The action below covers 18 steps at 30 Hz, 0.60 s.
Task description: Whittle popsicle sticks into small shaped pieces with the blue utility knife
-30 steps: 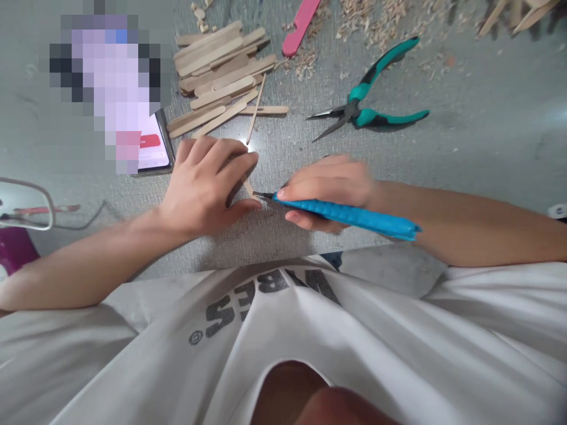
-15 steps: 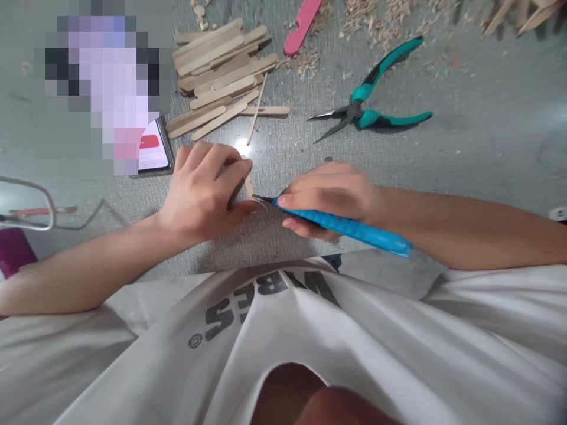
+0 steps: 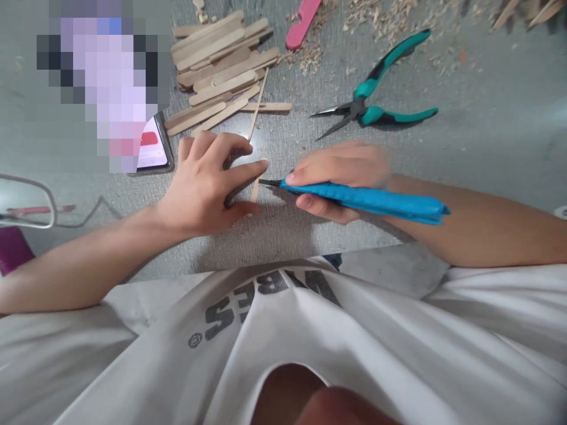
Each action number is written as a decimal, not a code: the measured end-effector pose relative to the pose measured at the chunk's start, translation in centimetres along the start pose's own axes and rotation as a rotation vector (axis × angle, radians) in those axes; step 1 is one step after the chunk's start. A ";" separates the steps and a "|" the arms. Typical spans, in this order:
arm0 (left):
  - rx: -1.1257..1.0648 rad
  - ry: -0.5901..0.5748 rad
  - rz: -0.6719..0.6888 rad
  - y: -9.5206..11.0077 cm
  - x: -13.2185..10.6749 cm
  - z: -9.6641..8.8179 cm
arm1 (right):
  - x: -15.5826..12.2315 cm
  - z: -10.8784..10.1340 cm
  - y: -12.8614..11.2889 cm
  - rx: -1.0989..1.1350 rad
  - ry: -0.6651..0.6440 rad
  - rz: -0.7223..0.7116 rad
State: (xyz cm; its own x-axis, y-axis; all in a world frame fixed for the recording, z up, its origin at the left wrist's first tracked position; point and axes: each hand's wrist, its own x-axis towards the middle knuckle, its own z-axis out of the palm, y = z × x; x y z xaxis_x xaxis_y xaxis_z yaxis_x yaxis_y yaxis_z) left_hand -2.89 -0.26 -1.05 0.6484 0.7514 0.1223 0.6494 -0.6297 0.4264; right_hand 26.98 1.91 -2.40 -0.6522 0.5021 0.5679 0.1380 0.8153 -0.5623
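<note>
My left hand (image 3: pixel 208 183) presses a short wooden stick piece (image 3: pixel 255 190) against the grey table (image 3: pixel 487 136), with index finger and thumb on either end of it. My right hand (image 3: pixel 341 177) is closed around a blue craft knife (image 3: pixel 367 199). The knife's dark blade tip touches the stick piece from the right. A pile of wooden craft sticks (image 3: pixel 221 71) lies just beyond my left hand.
Teal-handled long-nose pliers (image 3: pixel 376 100) lie open at the upper right. A pink stick (image 3: pixel 302 22) and wood shavings (image 3: pixel 381 18) sit at the far edge. A phone (image 3: pixel 150 150) lies left of my left hand, with glasses (image 3: pixel 26 203) at the left border.
The knife has swung up to lie more level and its tip has moved up the stick. My left index finger has stretched out along the stick piece.
</note>
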 end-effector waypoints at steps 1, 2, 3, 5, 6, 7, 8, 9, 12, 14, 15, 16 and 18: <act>0.011 -0.010 0.001 0.1 0.0 0.0 | 0.0 0.1 0.0 0.009 -0.003 0.002; 0.023 -0.020 0.002 0.1 0.0 -0.1 | 0.0 0.1 0.0 0.019 -0.004 0.002; 0.033 -0.024 0.002 0.1 0.0 -0.1 | 0.0 0.1 0.0 0.027 -0.004 0.001; 0.035 -0.023 0.000 0.1 0.0 -0.1 | 0.0 0.1 -0.1 0.029 -0.009 0.000; 0.028 -0.020 -0.003 0.1 0.1 0.0 | 0.0 0.1 -0.1 0.027 -0.013 0.003; 0.016 -0.017 -0.007 0.1 0.1 0.0 | 0.0 0.0 -0.2 0.027 -0.018 0.002; 0.002 -0.019 -0.014 0.1 0.1 0.1 | 0.0 0.0 -0.2 0.027 -0.020 0.003; -0.007 -0.029 -0.023 0.1 0.1 0.1 | 0.0 0.0 -0.2 0.029 -0.023 0.005; -0.006 -0.041 -0.029 0.0 0.2 0.1 | 0.2 -0.1 -0.2 0.042 -0.028 -0.007; 0.017 -0.027 -0.006 0.0 0.1 0.0 | 0.2 -0.2 -0.1 0.037 -0.042 -0.017; 0.029 -0.013 0.008 0.0 0.1 0.0 | 0.2 -0.3 -0.1 0.031 -0.054 -0.021; 0.038 -0.004 0.020 0.0 0.1 -0.1 | 0.2 -0.3 0.0 0.021 -0.066 -0.028; 0.054 -0.003 0.033 -0.1 0.1 -0.2 | 0.1 -0.5 0.0 -0.009 -0.104 -0.067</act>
State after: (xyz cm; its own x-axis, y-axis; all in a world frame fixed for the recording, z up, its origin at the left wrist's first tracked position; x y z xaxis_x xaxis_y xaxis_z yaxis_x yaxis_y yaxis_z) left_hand -2.96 -0.08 -0.95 0.6708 0.7298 0.1322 0.6482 -0.6635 0.3736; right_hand 27.32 2.14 -2.04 -0.7338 0.4139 0.5387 0.0977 0.8490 -0.5192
